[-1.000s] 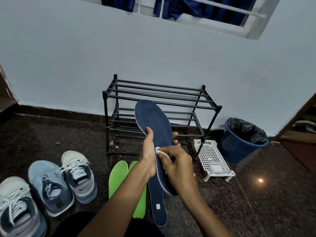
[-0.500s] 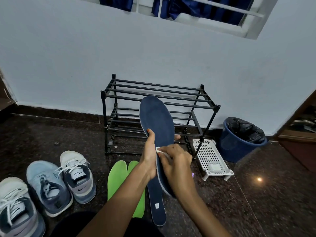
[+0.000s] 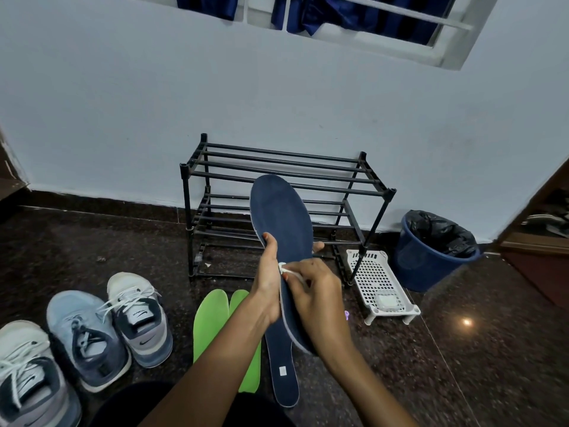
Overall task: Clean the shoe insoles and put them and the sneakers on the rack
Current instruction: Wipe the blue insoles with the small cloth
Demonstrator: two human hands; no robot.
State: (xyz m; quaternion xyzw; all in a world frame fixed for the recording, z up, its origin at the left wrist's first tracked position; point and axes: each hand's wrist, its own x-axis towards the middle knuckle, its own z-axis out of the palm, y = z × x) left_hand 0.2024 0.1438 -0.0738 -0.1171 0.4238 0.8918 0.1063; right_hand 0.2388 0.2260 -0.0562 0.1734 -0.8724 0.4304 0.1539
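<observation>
From my remote seat I see a dark speckled stone floor (image 3: 462, 365) running up to a pale blue wall (image 3: 123, 103). Nearest the camera, both forearms reach in from six o'clock. The left hand (image 3: 268, 288) grasps a navy insole (image 3: 281, 217) at its waist, with the thumb laid across the front face and a fingertip showing past the far edge. The insole stands nearly upright, toe towards twelve o'clock. The right hand (image 3: 314, 291) has its fingers curled, pinching a small white wipe (image 3: 284, 269) against the insole's left edge, just beside the left thumb. Under the hands, a second navy insole (image 3: 281, 365) lies flat on the floor. At its nine o'clock two green insoles (image 3: 211, 322) lie side by side, partly hidden by the left forearm. Three sneakers (image 3: 86, 337) sit in a row at eight o'clock, toes pointing away from me. Further off, at three o'clock of the hands, a white slotted tray (image 3: 378, 282) stands on short legs. Behind the held insole, the black rack (image 3: 277, 167) stands against the wall with bare bars. A blue bin (image 3: 431, 251) with a black liner sits at the rack's three o'clock. At twelve o'clock is a white-framed window (image 3: 443, 50) with dark blue curtains (image 3: 308, 16).
</observation>
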